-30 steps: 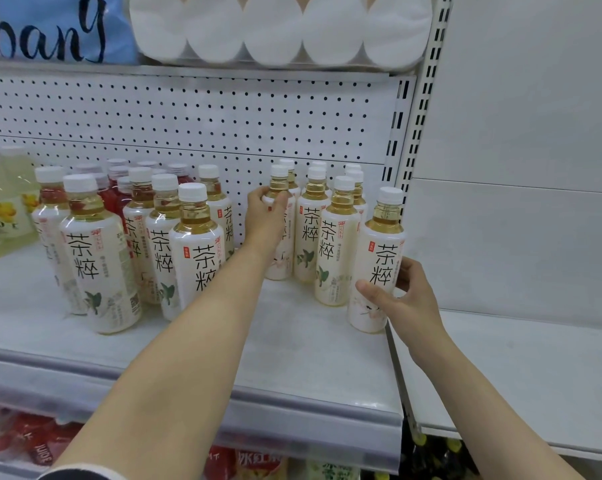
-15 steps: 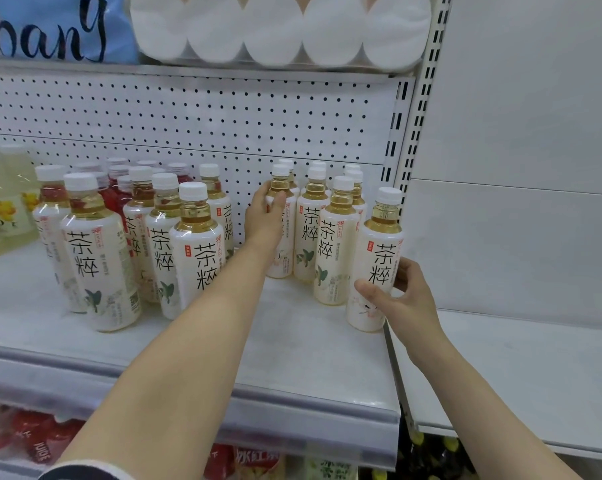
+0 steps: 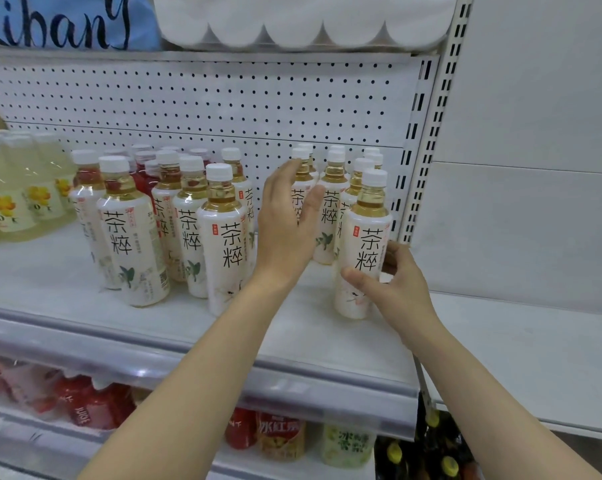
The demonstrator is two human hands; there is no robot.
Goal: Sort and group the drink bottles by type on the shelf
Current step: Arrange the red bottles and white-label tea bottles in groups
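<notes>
Here we look down at a tea bottle [image 3: 361, 251] with a white cap, a white label and pale golden liquid in its neck. It stands upright at the front right corner of the shelf [image 3: 327, 337], just ahead of a cluster of matching bottles [image 3: 330, 202].

Our right hand [image 3: 393, 289] grips it low on the body, thumb across the front of the label and fingers curled round the far side. Our left hand [image 3: 285, 230] is relaxed, fingers straight, lying against a bottle at the left of that cluster; whether it presses or only touches, we cannot tell.

We judge the bottle full, so fairly heavy for its size, with thin plastic walls that give a little under a squeeze and a smooth, rather slippery label. The best hold looks to be round the wide body, near or just below the middle, not by the narrow neck.

To the left stands a second group of tea bottles [image 3: 219, 237] with darker liquid, red drinks [image 3: 147, 174] behind them, and yellow drinks [image 3: 15, 199] at the far left. A pegboard [image 3: 206, 105] backs the shelf.

Compared with half a second ago, our left hand has uncurled: it was wrapped round its bottle, and the fingers are now straight. Our right hand holds as before, and the front bottle appears closer to its group.
</notes>
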